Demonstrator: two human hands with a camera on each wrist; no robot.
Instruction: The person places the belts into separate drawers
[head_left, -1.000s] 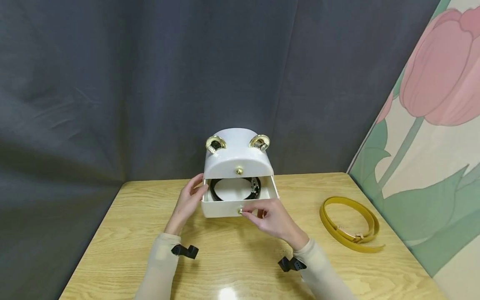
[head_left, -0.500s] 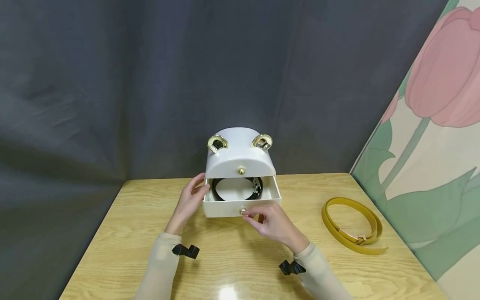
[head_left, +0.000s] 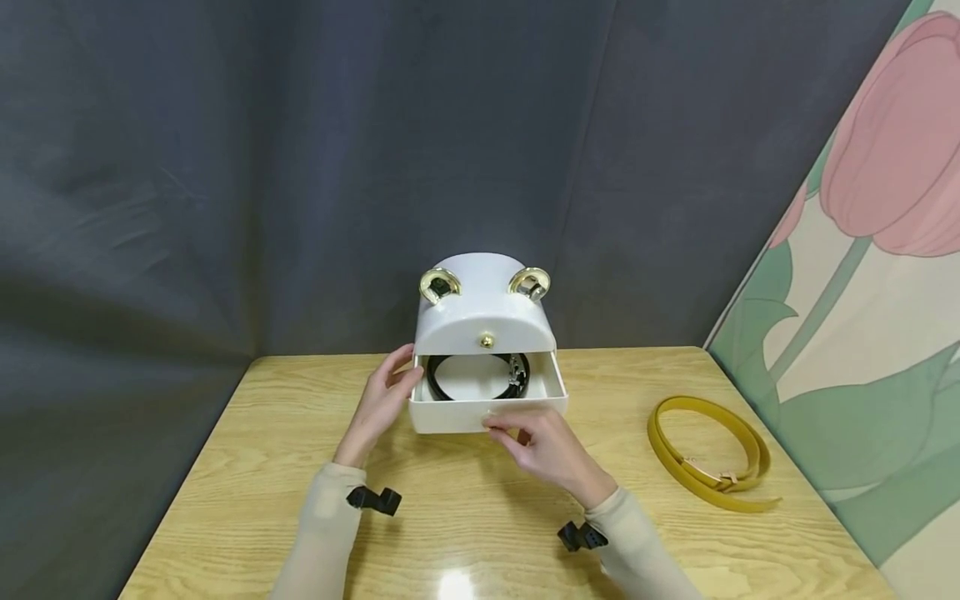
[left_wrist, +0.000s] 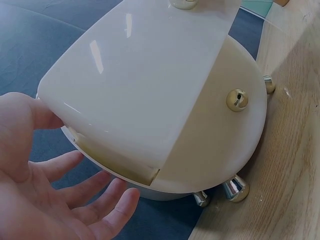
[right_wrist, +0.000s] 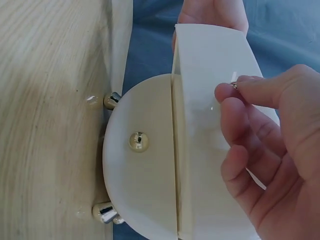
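A white rounded jewelry box with gold trim stands at the table's back, its middle drawer pulled out toward me. Inside the drawer lies a coiled black belt with a silver buckle. My right hand pinches the small gold knob on the drawer front between thumb and forefinger. At the drawer's left side is my left hand. Its thumb touches the drawer's edge in the left wrist view, while the other fingers spread loosely beside the box.
A coiled mustard-yellow belt lies on the wooden table to the right. Behind the box hangs a dark curtain. A wall painted with tulips borders the table's right side. Gold feet carry the box.
The head view has shifted a little, so box and belt appear slightly farther right. The right fingertips now cover the drawer knob. Drawer and hands otherwise look the same.
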